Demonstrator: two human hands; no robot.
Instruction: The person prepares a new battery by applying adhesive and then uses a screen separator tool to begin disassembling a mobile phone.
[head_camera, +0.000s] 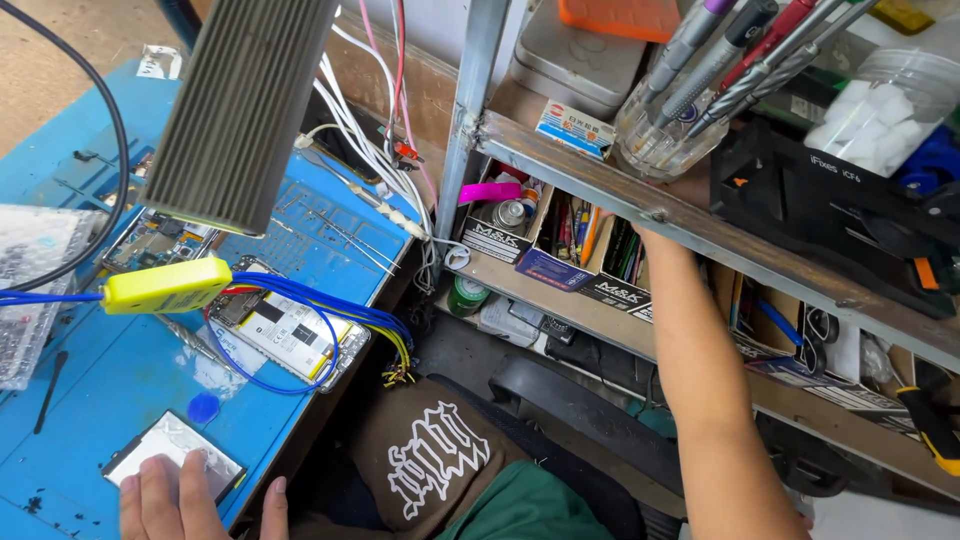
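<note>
My left hand (165, 500) rests at the near edge of the blue work mat (90, 400), fingers spread and holding nothing, fingertips touching a flat silver rectangular panel (172, 455). My right forearm (700, 380) reaches up into the lower shelf. Its hand is hidden behind the metal shelf rail (640, 205), among small cardboard boxes of tools (585, 265). An opened phone (290, 335) lies on the mat with blue wires (330, 310) looped over it. They run to a yellow connector block (165, 285).
A grey ribbed lamp head (240, 100) hangs over the mat. A second opened phone (150, 240), bubble wrap (30, 280) and tweezers (345, 238) lie there too. The upper shelf carries a glass jar of pens (670, 130), a black case (840, 190) and a tub of white pads (890, 110).
</note>
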